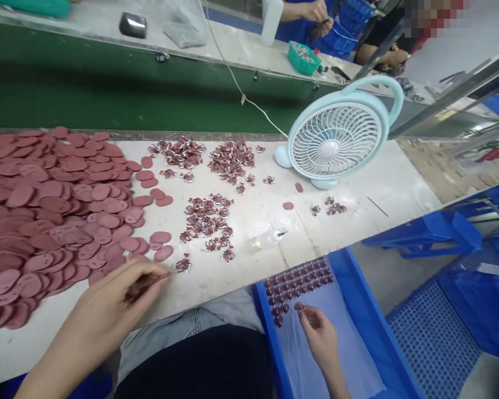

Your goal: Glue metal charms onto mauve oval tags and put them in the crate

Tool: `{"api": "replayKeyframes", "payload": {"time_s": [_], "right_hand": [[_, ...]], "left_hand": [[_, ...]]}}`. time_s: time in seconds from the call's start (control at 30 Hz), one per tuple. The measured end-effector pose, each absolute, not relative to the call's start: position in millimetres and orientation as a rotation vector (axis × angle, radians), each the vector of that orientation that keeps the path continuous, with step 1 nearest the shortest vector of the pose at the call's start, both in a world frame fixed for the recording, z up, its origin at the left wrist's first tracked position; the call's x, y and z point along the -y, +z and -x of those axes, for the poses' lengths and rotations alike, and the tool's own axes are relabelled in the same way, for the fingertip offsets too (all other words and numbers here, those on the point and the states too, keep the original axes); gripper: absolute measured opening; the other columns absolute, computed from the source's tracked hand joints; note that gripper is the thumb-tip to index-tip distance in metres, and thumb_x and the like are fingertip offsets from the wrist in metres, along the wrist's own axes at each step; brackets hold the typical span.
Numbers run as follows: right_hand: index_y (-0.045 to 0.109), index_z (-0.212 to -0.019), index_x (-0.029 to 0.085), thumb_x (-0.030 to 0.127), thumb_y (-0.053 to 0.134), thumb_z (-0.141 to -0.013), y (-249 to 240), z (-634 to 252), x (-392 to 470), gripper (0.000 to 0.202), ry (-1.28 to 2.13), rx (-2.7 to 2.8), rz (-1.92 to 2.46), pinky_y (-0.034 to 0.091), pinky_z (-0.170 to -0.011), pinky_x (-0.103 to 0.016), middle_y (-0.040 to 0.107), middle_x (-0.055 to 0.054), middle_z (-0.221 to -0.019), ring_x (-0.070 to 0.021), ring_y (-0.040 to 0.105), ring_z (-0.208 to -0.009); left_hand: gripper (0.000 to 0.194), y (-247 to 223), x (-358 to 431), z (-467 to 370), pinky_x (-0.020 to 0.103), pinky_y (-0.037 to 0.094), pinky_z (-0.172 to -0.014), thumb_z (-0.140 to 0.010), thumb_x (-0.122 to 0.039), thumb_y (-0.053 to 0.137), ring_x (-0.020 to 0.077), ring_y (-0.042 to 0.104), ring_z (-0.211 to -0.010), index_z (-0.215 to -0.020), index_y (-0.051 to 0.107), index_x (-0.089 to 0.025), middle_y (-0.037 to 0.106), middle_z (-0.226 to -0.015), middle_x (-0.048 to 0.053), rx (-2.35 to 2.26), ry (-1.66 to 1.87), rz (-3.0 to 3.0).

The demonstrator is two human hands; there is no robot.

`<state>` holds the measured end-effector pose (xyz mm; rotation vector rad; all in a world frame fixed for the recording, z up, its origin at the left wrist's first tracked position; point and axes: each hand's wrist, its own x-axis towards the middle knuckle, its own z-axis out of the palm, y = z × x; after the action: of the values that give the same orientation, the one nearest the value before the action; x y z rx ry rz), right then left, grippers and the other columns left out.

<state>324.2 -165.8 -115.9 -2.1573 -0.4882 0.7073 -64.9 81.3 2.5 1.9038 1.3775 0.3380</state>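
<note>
**Tray partly filled, big heap left**

Several rows of finished pieces [298, 281] already laid in the blue tray [360, 310]. Right hand [320, 332] pinching another piece beside them. Left hand [108, 310], left of tray, gripping a thin tool (tweezers, perhaps). Red ovals [54, 216] heaped further left.

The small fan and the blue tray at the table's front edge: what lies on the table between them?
In the head view, between the fan and the blue tray lie a clear squeeze bottle on its side, a few small dark-red pieces and bare tabletop.

White table [357, 183], maroon discs [54, 210], fan [341, 133]
</note>
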Motion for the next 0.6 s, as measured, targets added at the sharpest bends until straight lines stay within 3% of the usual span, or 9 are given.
{"api": "replayKeyframes", "payload": {"time_s": [0.1, 0.23, 0.33, 0.43, 0.6], "right_hand": [[0.078, -0.081, 0.022, 0.038, 0.079, -0.069, -135, -321, 176, 0.021, 0.667, 0.524, 2.17, 0.063, -0.073, -0.043, 0.08, -0.006, -0.081, -0.0299, 0.076, -0.08], [0.074, -0.094, 0.018, 0.033, 0.077, -0.079, -146, -320, 180, 0.022, 0.669, 0.601, 2.131, 0.061, -0.078, -0.039, 0.078, -0.003, -0.09, -0.0193, 0.074, -0.079], [0.072, -0.093, 0.016, 0.031, 0.074, -0.085, -150, -321, 179, 0.017, 0.666, 0.629, 2.102, 0.06, -0.072, -0.032, 0.075, -0.001, -0.089, -0.014, 0.07, -0.075], [0.07, -0.093, 0.016, 0.029, 0.072, -0.087, -153, -322, 177, 0.014, 0.658, 0.645, 2.084, 0.059, -0.066, -0.027, 0.073, 0.0, -0.088, -0.0113, 0.068, -0.072], [0.07, -0.091, 0.014, 0.025, 0.072, -0.086, -151, -322, 173, 0.012, 0.681, 0.634, 2.067, 0.058, -0.063, -0.026, 0.073, 0.0, -0.088, -0.0109, 0.067, -0.071]], "left_hand": [[0.025, 9, -71, 62, 0.021, 0.055, -0.07, -0.079, -0.04, 0.074, 0.0154, 0.067, -0.086, -0.097, 0.066, -0.025, 0.071, -0.101, -0.003, -1.388, 0.609, -1.537], [0.018, 23, -57, 50, 0.013, 0.053, -0.074, -0.07, -0.017, 0.084, 0.0109, 0.065, -0.086, -0.082, 0.07, -0.021, 0.071, -0.094, -0.005, -1.374, 0.831, -1.233], [0.02, 24, -54, 44, 0.019, 0.058, -0.063, -0.071, -0.015, 0.082, 0.0143, 0.068, -0.072, -0.083, 0.069, -0.024, 0.072, -0.081, -0.004, -1.304, 0.867, -1.05], [0.018, 19, -57, 43, 0.023, 0.053, -0.05, -0.075, -0.014, 0.077, 0.0141, 0.065, -0.057, -0.079, 0.063, -0.025, 0.069, -0.071, -0.005, -1.15, 0.887, -0.988], [0.019, 17, -56, 42, 0.021, 0.05, -0.049, -0.074, -0.01, 0.076, 0.0101, 0.06, -0.054, -0.072, 0.062, -0.023, 0.065, -0.072, -0.005, -1.097, 0.911, -0.886]]}}
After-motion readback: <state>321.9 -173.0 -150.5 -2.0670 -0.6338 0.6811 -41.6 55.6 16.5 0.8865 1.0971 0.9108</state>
